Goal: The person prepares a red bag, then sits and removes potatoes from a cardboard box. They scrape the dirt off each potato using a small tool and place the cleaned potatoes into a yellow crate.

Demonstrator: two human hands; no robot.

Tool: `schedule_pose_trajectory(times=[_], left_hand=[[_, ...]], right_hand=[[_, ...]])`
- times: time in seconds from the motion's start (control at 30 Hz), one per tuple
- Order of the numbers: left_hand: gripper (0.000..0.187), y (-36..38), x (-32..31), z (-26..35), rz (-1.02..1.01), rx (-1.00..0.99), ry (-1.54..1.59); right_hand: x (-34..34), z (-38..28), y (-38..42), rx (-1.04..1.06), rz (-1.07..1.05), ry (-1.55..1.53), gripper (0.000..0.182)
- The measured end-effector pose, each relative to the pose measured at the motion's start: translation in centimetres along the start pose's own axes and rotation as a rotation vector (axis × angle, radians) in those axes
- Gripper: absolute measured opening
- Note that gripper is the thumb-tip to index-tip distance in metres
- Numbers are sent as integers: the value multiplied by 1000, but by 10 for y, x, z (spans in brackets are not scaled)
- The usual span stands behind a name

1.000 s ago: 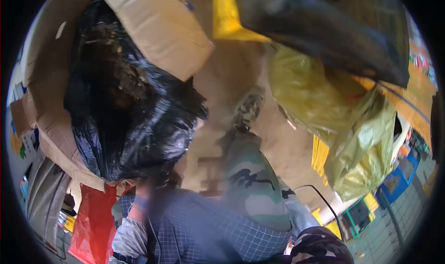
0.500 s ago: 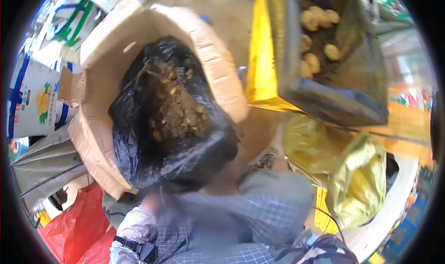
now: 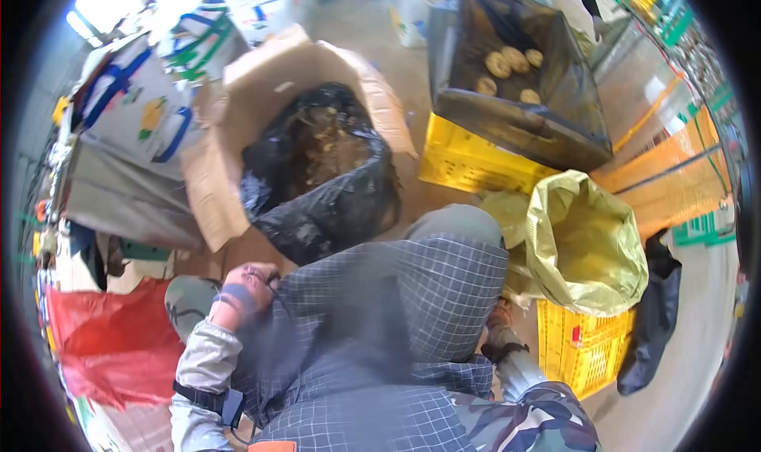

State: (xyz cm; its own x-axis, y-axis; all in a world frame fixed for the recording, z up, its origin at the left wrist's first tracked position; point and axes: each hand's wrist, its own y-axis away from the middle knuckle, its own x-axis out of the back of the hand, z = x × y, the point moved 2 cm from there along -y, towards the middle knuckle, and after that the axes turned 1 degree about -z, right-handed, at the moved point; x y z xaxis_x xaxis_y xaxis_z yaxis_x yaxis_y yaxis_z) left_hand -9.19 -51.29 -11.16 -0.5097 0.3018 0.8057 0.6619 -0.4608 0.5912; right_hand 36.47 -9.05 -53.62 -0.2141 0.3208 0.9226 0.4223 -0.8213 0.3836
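Note:
At the outer side of my left thigh is my left hand (image 3: 250, 281), its fingers curled in by the checked apron (image 3: 333, 293) with dark cord or strap around it. Whatever it may hold is hidden. My right hand (image 3: 499, 313) hangs low beside my right knee, mostly covered by the leg, near the yellow plastic sack (image 3: 583, 281). In front of my knees a black plastic bag (image 3: 317, 222) lines an open cardboard box (image 3: 214, 194). Brown, crumbly matter (image 3: 333, 151) lies in the bag.
At the right front, a yellow crate (image 3: 476, 166) carries a dark liner (image 3: 523, 127) with several potato-like lumps (image 3: 514, 59). The yellow sack stands open over another yellow crate (image 3: 583, 353). Printed white cartons (image 3: 131, 107) are at the left, red plastic (image 3: 115, 337) nearer me.
The view has shifted, so the box and crates appear farther up. My left hand shows more clearly beside the thigh, and my right hand has come into view beside the knee.

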Motion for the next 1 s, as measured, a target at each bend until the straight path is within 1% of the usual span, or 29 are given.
schedule_pose_trajectory(times=[0.03,0.07,0.1,0.13,0.17,0.2,0.27,0.3,0.33,0.37,0.4,0.43,0.53,0.57,0.6,0.63,0.67,0.7,0.73,0.77,0.83,0.9,0.93,0.97,1.0], left_hand=[[17,17,22,5,197,-94,124],[17,18,33,2,354,-150,188],[18,23,54,17,463,-118,254],[24,16,62,20,646,-202,246],[31,8,72,27,664,-227,218],[38,-3,82,38,673,-260,189],[58,-39,86,55,580,-212,81],[66,-74,73,51,465,-176,47],[68,-111,56,47,295,-90,0],[67,-124,51,50,178,-18,83],[67,-127,58,51,104,-39,85],[67,-129,64,51,29,-60,89],[61,-110,45,50,196,-27,52],[60,-105,42,49,232,-22,58],[58,-99,34,51,259,-23,64],[56,-86,27,59,278,-25,77],[53,-74,25,62,212,-14,99],[49,-68,11,63,245,-34,100],[46,-64,-2,62,285,-51,99],[43,-59,-12,62,329,-63,99],[37,-40,-37,66,277,-64,150],[36,-6,-55,73,206,-129,149],[40,6,-65,73,166,-147,145],[44,14,-75,72,126,-164,144],[44,16,-89,69,80,-209,123]], right_hand=[[1,-10,2,-5,-47,-47,53],[1,-15,6,-30,-94,-97,51],[2,-18,10,-47,-138,-140,48],[2,-19,14,-74,-182,-196,46],[3,-21,20,-103,-229,-248,44],[3,-23,26,-127,-268,-294,41],[3,-31,33,-162,-318,-400,37],[4,-37,35,-183,-346,-466,35],[8,-43,38,-213,-377,-548,33],[18,-50,43,-254,-425,-651,31],[45,-52,59,-334,-535,-766,25],[64,-52,67,-287,-493,-916,22],[108,-1,100,-128,-391,-1264,14],[128,7,114,-58,-351,-1381,14],[177,9,139,-35,-381,-1390,18],[217,16,151,60,-345,-1354,21],[256,23,165,152,-305,-1318,25],[283,33,169,325,-201,-1237,26],[335,21,192,349,-190,-1150,25],[396,3,218,376,-179,-1062,26],[476,-24,236,354,-159,-1204,40],[531,-67,233,552,37,-1091,48],[547,-97,223,608,81,-1038,48],[573,-148,236,670,196,-838,44],[576,-183,213,829,388,-587,42]])
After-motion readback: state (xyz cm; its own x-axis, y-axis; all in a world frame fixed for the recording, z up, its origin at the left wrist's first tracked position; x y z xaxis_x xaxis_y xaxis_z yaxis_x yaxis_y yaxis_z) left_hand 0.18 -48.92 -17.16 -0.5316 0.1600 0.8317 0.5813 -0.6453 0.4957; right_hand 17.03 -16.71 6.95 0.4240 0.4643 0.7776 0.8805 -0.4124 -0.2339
